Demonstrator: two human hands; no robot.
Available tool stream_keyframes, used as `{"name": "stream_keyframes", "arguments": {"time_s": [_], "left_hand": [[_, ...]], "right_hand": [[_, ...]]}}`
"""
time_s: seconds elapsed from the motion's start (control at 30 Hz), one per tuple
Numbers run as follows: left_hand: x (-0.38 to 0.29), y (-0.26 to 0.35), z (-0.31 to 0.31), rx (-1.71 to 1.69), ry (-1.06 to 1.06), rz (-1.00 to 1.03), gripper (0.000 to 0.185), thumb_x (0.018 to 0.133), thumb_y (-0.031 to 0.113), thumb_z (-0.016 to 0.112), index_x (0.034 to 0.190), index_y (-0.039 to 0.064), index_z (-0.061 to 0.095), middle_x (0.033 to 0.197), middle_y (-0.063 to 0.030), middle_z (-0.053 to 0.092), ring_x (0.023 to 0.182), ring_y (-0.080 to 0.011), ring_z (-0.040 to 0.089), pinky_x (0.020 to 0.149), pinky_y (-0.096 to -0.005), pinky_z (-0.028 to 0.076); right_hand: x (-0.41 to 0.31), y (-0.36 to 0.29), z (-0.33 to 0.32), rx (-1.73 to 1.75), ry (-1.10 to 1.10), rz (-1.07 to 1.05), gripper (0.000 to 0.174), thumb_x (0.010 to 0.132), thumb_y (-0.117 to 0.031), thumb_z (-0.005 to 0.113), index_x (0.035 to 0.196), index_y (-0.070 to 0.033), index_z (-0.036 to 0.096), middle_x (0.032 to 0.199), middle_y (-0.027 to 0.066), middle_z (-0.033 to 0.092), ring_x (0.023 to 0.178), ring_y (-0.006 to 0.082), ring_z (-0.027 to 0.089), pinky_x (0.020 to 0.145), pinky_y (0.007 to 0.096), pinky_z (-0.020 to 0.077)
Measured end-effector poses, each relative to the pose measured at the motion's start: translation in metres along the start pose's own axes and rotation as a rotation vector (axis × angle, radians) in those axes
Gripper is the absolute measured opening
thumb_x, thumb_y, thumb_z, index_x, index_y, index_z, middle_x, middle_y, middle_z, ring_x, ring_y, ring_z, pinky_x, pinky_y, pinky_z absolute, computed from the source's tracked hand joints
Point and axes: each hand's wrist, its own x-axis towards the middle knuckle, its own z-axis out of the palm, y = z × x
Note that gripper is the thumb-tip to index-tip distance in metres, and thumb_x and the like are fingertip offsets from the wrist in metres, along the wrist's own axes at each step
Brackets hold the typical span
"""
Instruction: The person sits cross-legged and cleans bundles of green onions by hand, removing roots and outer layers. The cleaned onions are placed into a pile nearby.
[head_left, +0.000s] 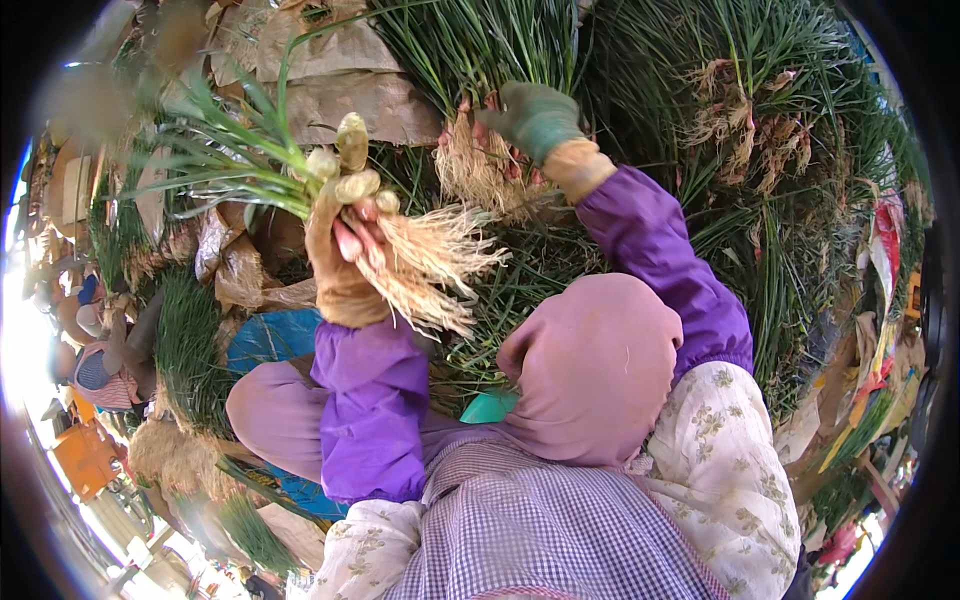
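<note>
My left hand (349, 202), in a tan glove with pale, worn fingertips, grips a bunch of green onions (367, 240). Its pinkish bulbs and long pale roots point to the right, and the green leaves fan out to the left. My right hand (536, 120), in a green glove, reaches to the bulb end of a larger pile of green onions (480, 154) at the top. Its fingertips are partly blurred against the stalks, so whether it grips any cannot be told. Both forearms wear purple sleeves.
More green onions (757, 120) lie heaped at the upper right. Cut leaves (517, 292) cover the ground between my arms. Brown wrapping sheets (352, 97) are at the upper left, a blue sheet (270, 337) beside my knee. Another person (109, 367) sits at far left near an orange container (84, 461).
</note>
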Motion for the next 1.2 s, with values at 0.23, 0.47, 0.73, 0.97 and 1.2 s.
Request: {"name": "stream_keyframes", "arguments": {"time_s": [0.23,0.47,0.73,0.97,1.2], "left_hand": [[-0.002,-0.062,-0.029,-0.234,0.265,-0.342,0.036,0.09,0.026,0.064,0.115,0.003,0.053,0.08,0.0023,0.061,0.054,-0.0034,0.052,0.058,-0.0206,0.051],[-0.027,-0.104,-0.02,0.26,0.511,-0.648,0.027,0.09,0.028,0.062,0.096,0.002,0.063,0.065,-0.0056,0.063,0.047,-0.0143,0.058,0.039,-0.0255,0.049],[-0.027,-0.111,-0.03,0.429,0.503,-0.557,0.026,0.091,0.032,0.06,0.099,0.007,0.065,0.067,0.001,0.058,0.049,-0.0096,0.052,0.038,-0.0229,0.041],[-0.026,-0.096,-0.02,0.157,0.569,-0.615,0.03,0.089,0.036,0.06,0.098,0.008,0.06,0.064,-0.0026,0.057,0.046,-0.012,0.053,0.03,-0.0229,0.042],[-0.042,-0.072,-0.006,-0.126,0.224,-0.493,0.037,0.095,0.033,0.053,0.102,-0.002,0.058,0.053,0.0091,0.038,0.041,-0.0023,0.041,0.043,-0.0176,0.046]], "right_hand": [[-0.015,0.05,0.018,1.342,-0.111,-0.078,0.02,0.081,-0.017,0.067,0.096,-0.004,0.065,0.091,0.0029,0.066,0.084,0.0118,0.061,0.08,0.024,0.0483],[-0.065,0.038,0.066,1.173,-0.258,-0.309,0.031,0.085,-0.025,0.064,0.099,0.003,0.063,0.095,0.0078,0.066,0.082,0.0117,0.059,0.076,0.0266,0.0475],[-0.028,0.009,0.057,-0.048,0.533,-0.556,0.029,0.088,-0.035,0.059,0.076,-0.008,0.06,0.063,0.0081,0.06,0.06,0.0313,0.06,0.053,0.0403,0.0464],[-0.03,0.005,0.057,0.03,0.938,-0.649,0.026,0.083,-0.024,0.066,0.065,-0.01,0.052,0.056,0.0068,0.053,0.05,0.0272,0.055,0.047,0.0371,0.0418],[0.017,0.097,0.028,0.077,0.729,-0.003,0.019,0.089,-0.037,0.056,0.085,-0.019,0.064,0.077,0.0057,0.066,0.068,0.0312,0.064,0.056,0.0401,0.0494]]}}
